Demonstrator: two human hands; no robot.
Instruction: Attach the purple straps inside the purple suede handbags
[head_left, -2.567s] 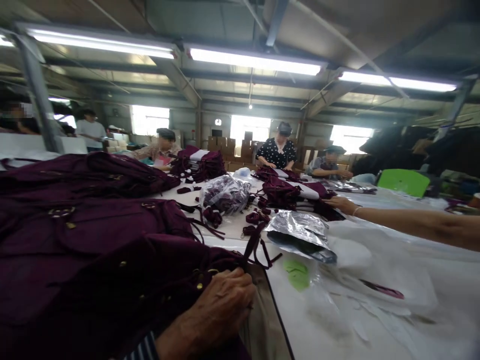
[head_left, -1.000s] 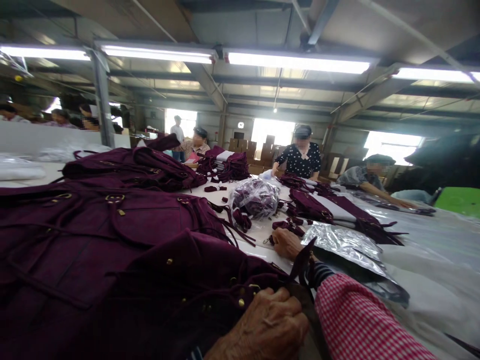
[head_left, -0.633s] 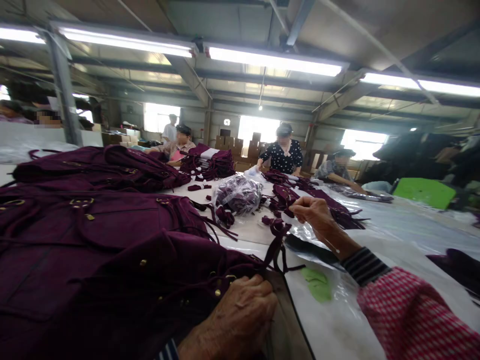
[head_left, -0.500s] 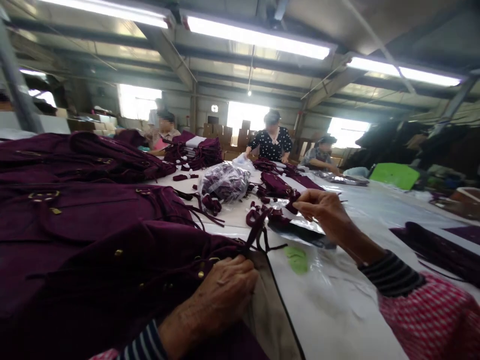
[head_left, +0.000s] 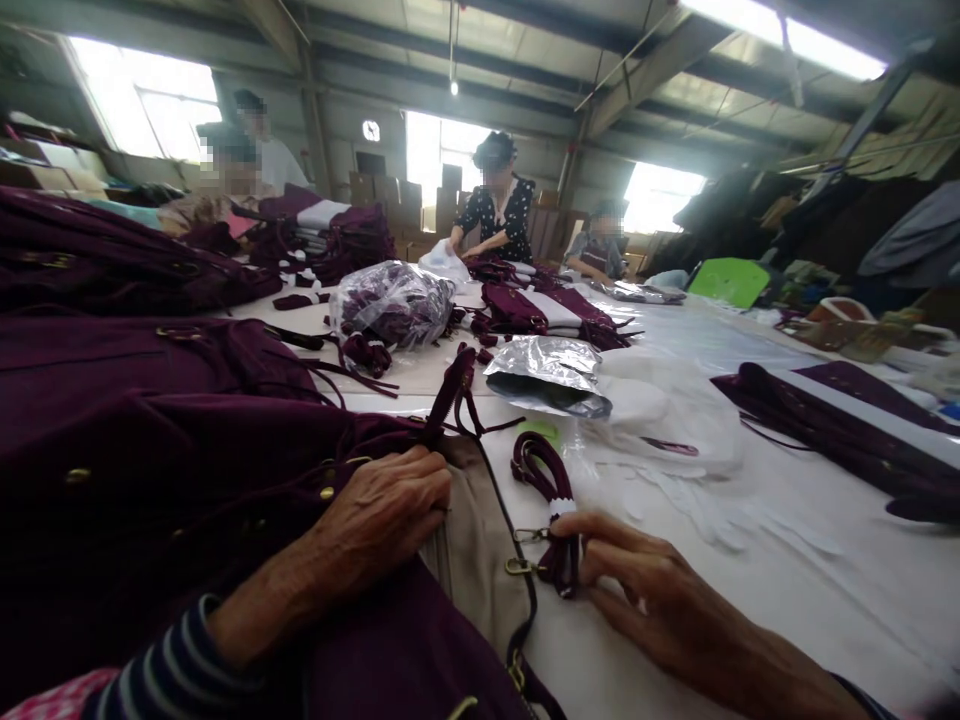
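A dark purple bag (head_left: 247, 480) lies before me with its beige lining (head_left: 480, 540) showing at the opening. My left hand (head_left: 390, 505) is closed on the bag's edge near the zipper, its fingertips partly hidden. In my right hand (head_left: 645, 575) is a coiled purple strap (head_left: 546, 465), pinched at the white wrap round its middle. Two brass clips (head_left: 525, 566) hang from the strap's left side, close to the bag's opening. Just beyond the strap sits an open silver foil pouch (head_left: 551, 375).
A clear plastic bag (head_left: 394, 305) of purple straps stands past my left hand. Folded purple bags (head_left: 555, 310) lie behind the pouch, and another (head_left: 847, 430) is at right. White plastic film (head_left: 675, 400) covers part of the table. A co-worker (head_left: 499, 205) stands across it.
My right hand has drawn the coiled strap back from the foil pouch toward the bag's opening. My left hand stays on the bag's edge. The camera view has tilted down.
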